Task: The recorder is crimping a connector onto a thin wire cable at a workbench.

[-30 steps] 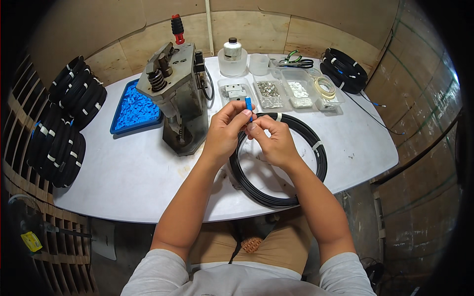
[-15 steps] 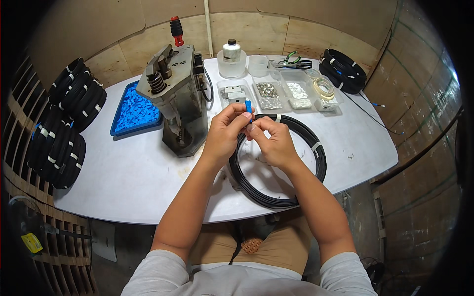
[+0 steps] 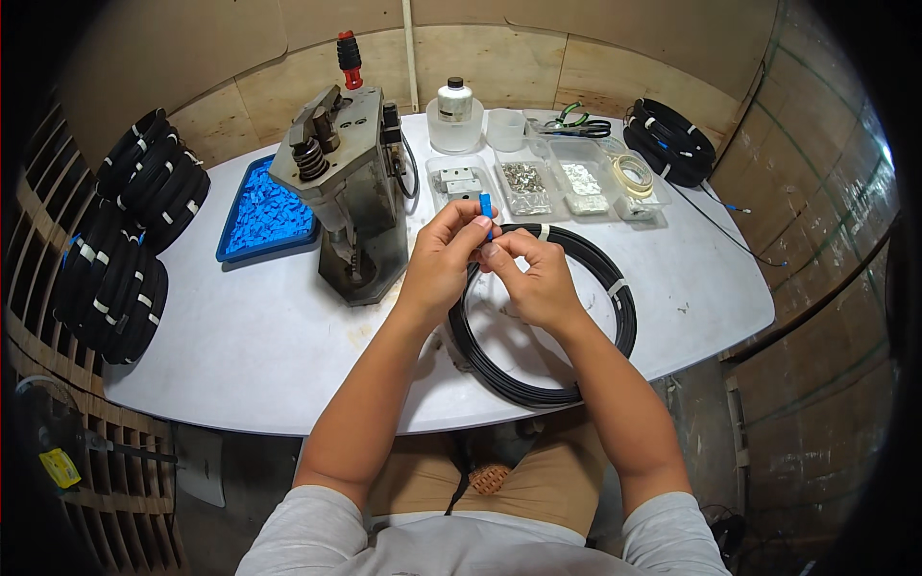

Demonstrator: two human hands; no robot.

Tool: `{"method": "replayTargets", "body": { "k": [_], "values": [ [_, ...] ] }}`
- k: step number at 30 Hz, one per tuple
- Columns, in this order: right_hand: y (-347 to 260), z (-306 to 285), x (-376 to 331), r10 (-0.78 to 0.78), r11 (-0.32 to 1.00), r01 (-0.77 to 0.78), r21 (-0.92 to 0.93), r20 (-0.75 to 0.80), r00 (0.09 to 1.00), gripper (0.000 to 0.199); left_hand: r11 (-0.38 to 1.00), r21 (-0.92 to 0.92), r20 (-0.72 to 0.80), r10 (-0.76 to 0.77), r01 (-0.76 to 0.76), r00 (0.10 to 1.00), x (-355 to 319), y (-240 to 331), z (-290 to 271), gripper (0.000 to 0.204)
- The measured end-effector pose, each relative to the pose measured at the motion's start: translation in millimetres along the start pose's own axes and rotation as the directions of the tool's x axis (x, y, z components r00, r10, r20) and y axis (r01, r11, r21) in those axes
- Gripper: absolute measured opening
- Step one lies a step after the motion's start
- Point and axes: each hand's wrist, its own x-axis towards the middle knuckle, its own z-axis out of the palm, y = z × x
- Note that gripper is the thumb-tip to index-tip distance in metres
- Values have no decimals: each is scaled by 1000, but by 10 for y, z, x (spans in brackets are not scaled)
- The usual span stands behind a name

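Over the middle of the table, my left hand [image 3: 444,257] pinches a small blue fibre connector [image 3: 486,204] between thumb and fingers. The connector stands upright, its top end above my fingertips. My right hand [image 3: 530,278] is closed just below it, thumb and forefinger pressed together at its lower end. What those right fingertips grip, perhaps the lower part of the connector or its cable, is hidden. A coil of black cable [image 3: 626,312], bound with white tape, lies on the table beneath my right hand and forearm.
Left of my hands stands a metal press [image 3: 341,192], beside a blue tray [image 3: 223,252] of blue connector parts. Behind are clear boxes of small metal [image 3: 523,180] and white parts [image 3: 583,180], a tape roll [image 3: 632,175] and a bottle [image 3: 454,100]. Black coils [image 3: 110,288] sit at both sides.
The connector's top shows blue now, where a pale tip showed before. Both hands hold nearly the same place, and the whole view has shifted slightly.
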Motion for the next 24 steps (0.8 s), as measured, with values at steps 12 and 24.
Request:
{"method": "replayTargets", "body": {
  "k": [12, 24],
  "values": [
    [56, 37, 7, -4, 996, 6, 89, -28, 1000, 19, 999, -46, 33, 11, -10, 999, 2, -13, 5, 17],
    [-35, 16, 0, -37, 999, 37, 1, -21, 999, 20, 999, -26, 65, 44, -43, 997, -5, -13, -1, 16]
  ]
}}
